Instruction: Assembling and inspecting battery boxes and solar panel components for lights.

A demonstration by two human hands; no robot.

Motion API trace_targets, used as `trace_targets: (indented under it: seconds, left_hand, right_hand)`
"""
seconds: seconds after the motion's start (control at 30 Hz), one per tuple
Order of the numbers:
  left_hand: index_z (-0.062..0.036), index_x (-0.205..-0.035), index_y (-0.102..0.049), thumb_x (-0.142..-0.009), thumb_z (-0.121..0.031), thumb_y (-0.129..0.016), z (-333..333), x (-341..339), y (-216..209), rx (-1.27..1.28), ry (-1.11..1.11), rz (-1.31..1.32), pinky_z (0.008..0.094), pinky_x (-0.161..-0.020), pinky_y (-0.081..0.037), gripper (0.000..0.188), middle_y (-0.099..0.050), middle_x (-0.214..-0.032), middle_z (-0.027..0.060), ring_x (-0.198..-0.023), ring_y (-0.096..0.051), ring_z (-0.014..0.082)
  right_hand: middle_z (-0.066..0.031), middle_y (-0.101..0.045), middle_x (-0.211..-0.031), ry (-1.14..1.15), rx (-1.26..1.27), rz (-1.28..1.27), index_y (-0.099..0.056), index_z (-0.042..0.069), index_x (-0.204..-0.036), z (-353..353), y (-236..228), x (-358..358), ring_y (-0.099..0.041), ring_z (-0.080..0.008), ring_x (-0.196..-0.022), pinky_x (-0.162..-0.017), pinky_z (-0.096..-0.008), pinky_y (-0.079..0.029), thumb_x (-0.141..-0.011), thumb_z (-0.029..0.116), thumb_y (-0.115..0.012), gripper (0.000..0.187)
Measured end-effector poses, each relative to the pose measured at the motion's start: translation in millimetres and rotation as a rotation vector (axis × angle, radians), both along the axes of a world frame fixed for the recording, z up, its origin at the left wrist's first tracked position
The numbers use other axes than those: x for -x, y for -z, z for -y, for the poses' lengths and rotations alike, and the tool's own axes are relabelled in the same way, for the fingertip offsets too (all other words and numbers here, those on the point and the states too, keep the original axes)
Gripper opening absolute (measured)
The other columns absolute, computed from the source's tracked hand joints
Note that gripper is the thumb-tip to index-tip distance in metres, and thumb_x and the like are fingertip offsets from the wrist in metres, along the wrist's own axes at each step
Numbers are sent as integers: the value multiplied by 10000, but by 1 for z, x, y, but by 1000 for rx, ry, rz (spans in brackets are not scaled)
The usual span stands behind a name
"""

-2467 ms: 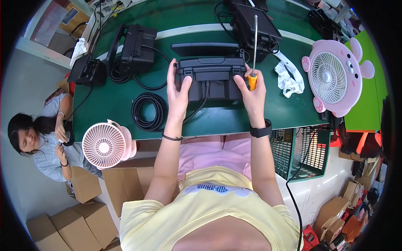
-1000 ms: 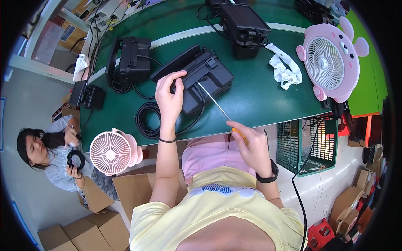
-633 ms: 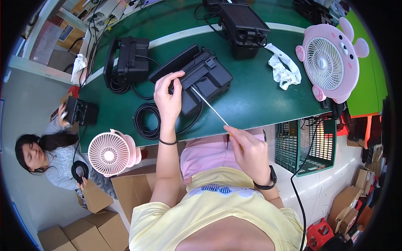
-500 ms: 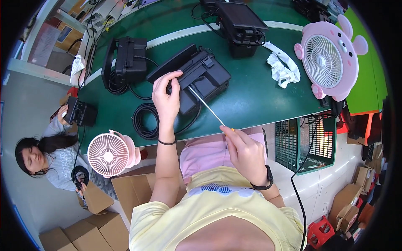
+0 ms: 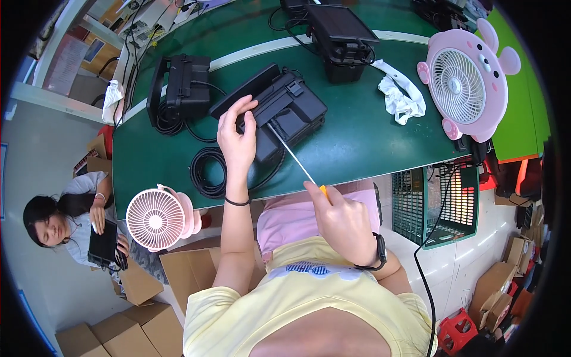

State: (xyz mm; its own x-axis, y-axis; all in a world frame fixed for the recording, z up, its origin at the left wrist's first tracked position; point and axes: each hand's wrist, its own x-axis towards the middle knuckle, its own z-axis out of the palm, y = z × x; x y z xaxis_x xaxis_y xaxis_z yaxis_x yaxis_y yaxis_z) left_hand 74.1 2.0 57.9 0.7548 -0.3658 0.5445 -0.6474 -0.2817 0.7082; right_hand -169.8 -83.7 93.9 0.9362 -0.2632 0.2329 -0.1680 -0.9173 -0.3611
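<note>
A black plastic box (image 5: 300, 110) with latches and a flat hinged panel (image 5: 247, 89) lies tilted on the green table in front of me. My left hand (image 5: 237, 140) grips its near left side, thumb and bent fingers against the part beside the panel. In my right hand (image 5: 346, 223) is a screwdriver (image 5: 291, 153) with a thin metal shaft and a yellow handle mostly covered by my fingers. Its tip meets the near face of the box, beside my left thumb. A coiled black cable (image 5: 207, 172) lies left of my left wrist.
Two more black boxes (image 5: 189, 86) (image 5: 345, 50) stand farther back. A pink clip fan (image 5: 156, 219) is at the near left, a pink animal-shaped fan (image 5: 458, 86) at the right, near crumpled white cloth (image 5: 401, 98). A green crate (image 5: 410, 205) stands below; a co-worker (image 5: 71, 208) sits left.
My right hand has turned and shifted slightly down, showing more yellow handle. The left hand keeps its place. The co-worker's black box has moved from the table edge down toward their lap.
</note>
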Motion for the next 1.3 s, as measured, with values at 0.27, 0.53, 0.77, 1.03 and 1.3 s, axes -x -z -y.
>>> trace_targets:
  seconds: [0.27,0.53,0.77,1.03,1.3]
  left_hand:
    - [-95,-1191,-671,-905,-66,-607,0,-5,0,-5,6,-16,356,-992,-446,295,-747,-1070,29,-1069,-623,239]
    - [-71,-1218,-655,-928,-195,-607,1,0,-21,-382,-30,207,399,-954,-479,319,-685,-1181,127,-1084,-639,303]
    - [-78,-1271,-644,-813,-464,-737,35,-1,-35,-608,31,280,408,-908,-528,606,-683,-1177,149,-1063,-661,319]
    - [-135,-1179,-710,-698,-268,-827,1,27,-32,-296,258,568,386,-833,-554,512,-672,-1157,97,-960,-671,292]
    - [-205,-1138,-723,-704,-281,-819,-9,50,-31,-298,387,698,370,-795,-556,450,-677,-1150,102,-929,-675,272]
  right_hand:
    - [-92,-649,-756,-186,-886,-23,-642,29,-1218,20,20,-16,-640,-154,-569,-544,-284,-514,-958,45,-578,268]
    - [-20,-627,-726,-31,-1315,102,-460,83,-1336,40,12,16,-575,-66,-601,-556,-235,-461,-964,50,-598,398]
    - [-14,-605,-771,221,-972,264,-485,67,-1370,72,38,-11,-514,-57,-608,-546,-224,-433,-995,94,-571,386]
    - [-100,-707,-1093,297,-1018,610,-509,65,-1201,94,60,-50,-520,-51,-696,-615,-208,-452,-1003,113,-580,216]
    - [-80,-673,-1083,146,-1329,763,-477,92,-1043,89,56,-87,-590,-60,-814,-648,-164,-450,-929,9,-672,240]
